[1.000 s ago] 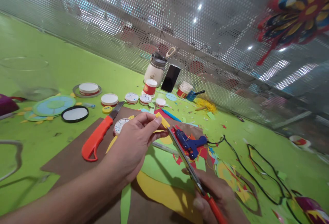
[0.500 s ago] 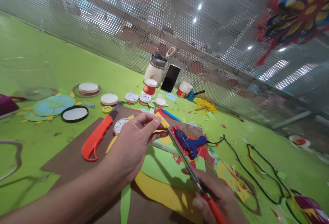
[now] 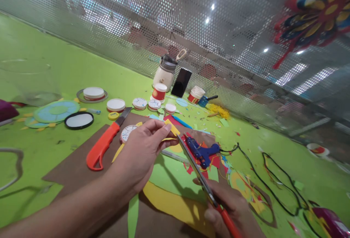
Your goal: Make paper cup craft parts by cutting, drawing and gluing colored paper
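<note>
My left hand (image 3: 143, 150) pinches a small yellow paper piece (image 3: 171, 128) between thumb and fingers above a brown board (image 3: 73, 165). My right hand (image 3: 232, 209) grips red-handled scissors (image 3: 201, 178), whose blades point up-left and meet the yellow piece's edge. Just behind the blades lies a blue glue gun (image 3: 202, 152) on red scraps. Under my hands sits a larger yellow sheet (image 3: 175, 207) and a green sheet (image 3: 169, 174).
An orange-handled knife (image 3: 105, 141) lies on the board's left. Round lids and discs (image 3: 116, 105), a white jug (image 3: 165, 72), a phone (image 3: 182, 82) and paper cups (image 3: 196, 95) line the back by the perforated metal wall. A black cord (image 3: 273, 179) loops at right.
</note>
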### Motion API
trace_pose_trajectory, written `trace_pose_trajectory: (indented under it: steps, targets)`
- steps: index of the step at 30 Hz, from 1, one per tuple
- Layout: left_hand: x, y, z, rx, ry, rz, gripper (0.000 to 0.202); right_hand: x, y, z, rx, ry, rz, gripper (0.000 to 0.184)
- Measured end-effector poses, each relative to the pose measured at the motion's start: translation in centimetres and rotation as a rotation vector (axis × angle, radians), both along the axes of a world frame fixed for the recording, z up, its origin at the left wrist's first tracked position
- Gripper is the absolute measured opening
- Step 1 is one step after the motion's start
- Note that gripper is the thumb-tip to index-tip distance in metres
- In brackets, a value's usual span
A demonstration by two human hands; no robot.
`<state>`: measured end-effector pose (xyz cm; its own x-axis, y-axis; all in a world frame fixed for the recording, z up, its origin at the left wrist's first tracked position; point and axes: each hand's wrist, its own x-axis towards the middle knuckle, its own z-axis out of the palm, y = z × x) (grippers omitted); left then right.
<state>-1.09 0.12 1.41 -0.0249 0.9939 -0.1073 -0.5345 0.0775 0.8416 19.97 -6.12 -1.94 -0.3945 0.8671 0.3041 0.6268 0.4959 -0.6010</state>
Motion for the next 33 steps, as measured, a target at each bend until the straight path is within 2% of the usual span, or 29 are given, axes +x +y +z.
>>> trace_pose_trajectory:
  steps: [7, 21, 29, 33]
  targets:
    - [0.0, 0.0, 0.1, 0.0, 0.004, -0.005, 0.014, -0.3, 0.0, 0.3, -0.024, -0.023, 0.006, 0.045]
    - [-0.1, 0.0, -0.1, -0.01, 0.011, 0.004, 0.013, -0.7, -0.1, 0.3, 0.006, -0.042, -0.022, 0.05]
    - [-0.7, 0.5, -0.1, 0.002, 0.001, 0.071, 0.013, -0.6, -0.1, 0.8, -0.13, 0.017, -0.032, 0.059]
    - [-1.1, 0.8, 0.1, 0.005, 0.031, 0.026, 0.012, -0.4, -0.1, 1.1, -0.206, 0.05, -0.014, 0.058]
